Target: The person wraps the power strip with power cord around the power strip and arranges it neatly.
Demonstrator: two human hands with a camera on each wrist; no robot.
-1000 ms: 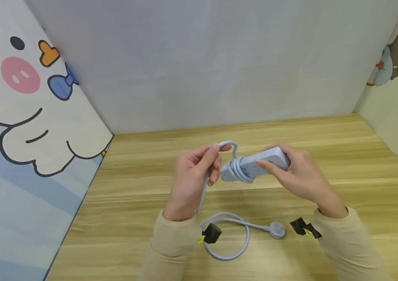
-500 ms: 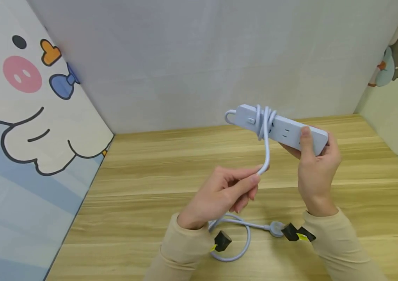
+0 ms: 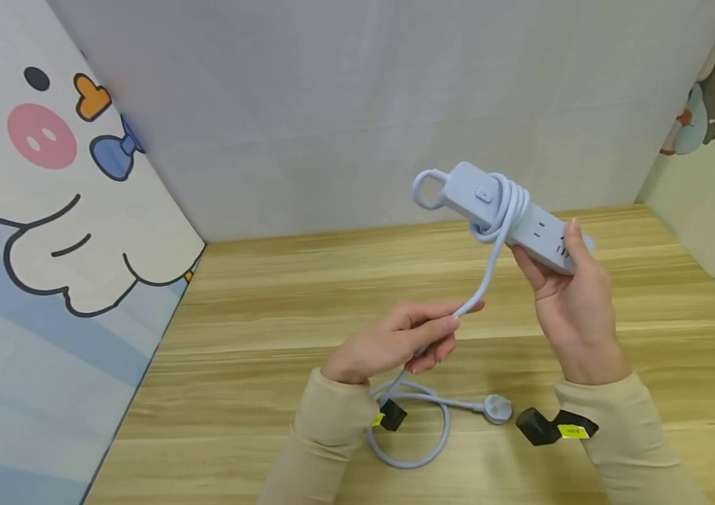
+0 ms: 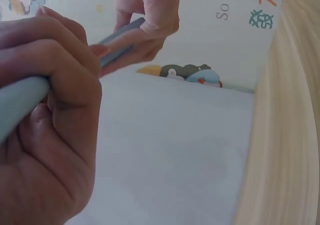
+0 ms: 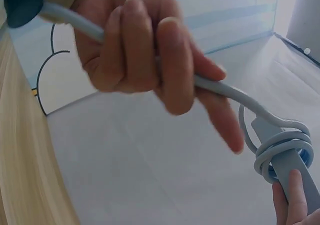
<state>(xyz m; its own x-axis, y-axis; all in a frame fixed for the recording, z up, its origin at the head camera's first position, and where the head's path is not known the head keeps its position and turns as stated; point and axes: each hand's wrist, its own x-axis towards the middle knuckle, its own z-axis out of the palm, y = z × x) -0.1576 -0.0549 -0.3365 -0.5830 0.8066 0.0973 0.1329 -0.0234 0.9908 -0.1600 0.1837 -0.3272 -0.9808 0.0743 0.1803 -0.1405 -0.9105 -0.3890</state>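
A pale blue-white power strip [image 3: 543, 242] is held up in the air, tilted, with its switch end at the upper left. My right hand [image 3: 575, 305] grips its lower right end, thumb over the sockets. Several turns of the strip's cord [image 3: 509, 207] wrap round its middle. Below and to the left, my left hand [image 3: 404, 340] pinches the cord between thumb and fingers, drawn fairly straight from the wraps. In the right wrist view the cord [image 5: 220, 87] runs through the left hand [image 5: 145, 50]. The plug [image 3: 498, 409] lies on the table beside a loose cord loop [image 3: 411, 465].
A wood-grain table [image 3: 237, 421] spreads beneath the hands. Behind stands a plain pale wall [image 3: 332, 126]; cartoon-printed panels [image 3: 36, 231] flank the left and right sides. Black wrist cameras [image 3: 537, 426] are fixed at both sleeves.
The power strip has risen and turned, its switch end now up and left. My left hand has moved right and down along with the cord; the plug has stayed on the table.
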